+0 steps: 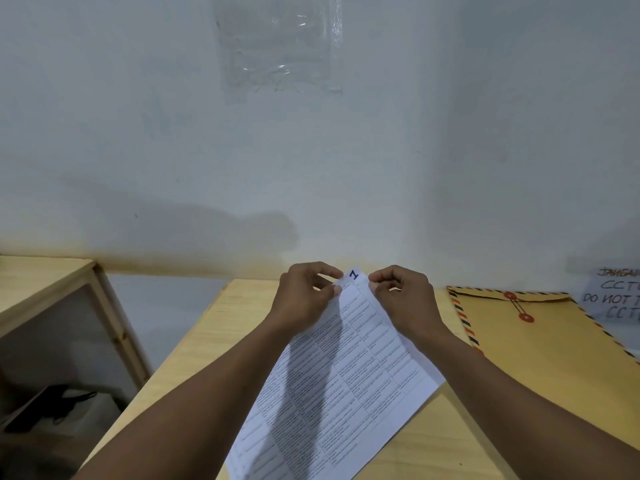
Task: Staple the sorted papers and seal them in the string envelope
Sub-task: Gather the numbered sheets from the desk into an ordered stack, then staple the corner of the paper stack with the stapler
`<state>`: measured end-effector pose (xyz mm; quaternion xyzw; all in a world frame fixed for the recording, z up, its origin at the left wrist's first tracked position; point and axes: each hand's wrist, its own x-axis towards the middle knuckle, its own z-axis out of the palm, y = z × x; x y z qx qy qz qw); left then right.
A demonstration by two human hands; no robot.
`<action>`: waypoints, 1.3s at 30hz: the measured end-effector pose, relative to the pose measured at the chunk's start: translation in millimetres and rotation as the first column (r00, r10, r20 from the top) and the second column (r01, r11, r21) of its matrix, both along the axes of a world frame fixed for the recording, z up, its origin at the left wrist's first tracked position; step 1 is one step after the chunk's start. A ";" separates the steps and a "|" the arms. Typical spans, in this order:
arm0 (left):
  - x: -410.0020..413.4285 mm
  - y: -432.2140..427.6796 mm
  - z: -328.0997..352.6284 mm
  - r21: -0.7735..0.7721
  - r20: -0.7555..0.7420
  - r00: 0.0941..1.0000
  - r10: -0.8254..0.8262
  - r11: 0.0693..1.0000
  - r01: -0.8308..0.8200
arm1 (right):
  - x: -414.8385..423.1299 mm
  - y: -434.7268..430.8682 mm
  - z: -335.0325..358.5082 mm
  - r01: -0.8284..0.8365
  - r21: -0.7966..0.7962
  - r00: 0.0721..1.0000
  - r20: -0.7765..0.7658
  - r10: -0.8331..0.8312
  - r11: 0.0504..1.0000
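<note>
Head view: both hands pinch the far corner of the printed papers.
Left hand (304, 299) and right hand (403, 296) grip the papers (346, 375) at the corner marked "1", sheet angled across the bench (207, 334). String envelope (540, 344) lies flat right, flap tied, touching the papers' right edge. Bare bench left of the sheet.

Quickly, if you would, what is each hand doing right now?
Left hand: pinching the far edge of the papers.
Right hand: pinching the same edge beside it.
</note>
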<state>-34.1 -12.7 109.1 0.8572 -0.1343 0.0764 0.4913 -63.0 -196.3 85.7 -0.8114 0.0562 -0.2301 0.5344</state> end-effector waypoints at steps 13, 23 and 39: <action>-20.0 -31.1 4.8 0.041 -0.106 0.975 -0.196 0.979 0.201 | -51.2 -41.7 4.1 -0.006 -0.017 0.993 -0.117 0.004 1.000; -64.4 -80.3 -28.9 0.124 -0.159 0.930 -0.330 0.928 0.351 | -136.6 -91.4 -7.9 -0.152 -0.190 0.908 -0.414 0.061 0.970; -84.5 -94.1 -53.0 0.153 -0.135 0.943 -0.304 0.934 0.323 | -214.2 -131.0 13.6 -0.637 -0.409 0.376 -0.905 -0.199 0.653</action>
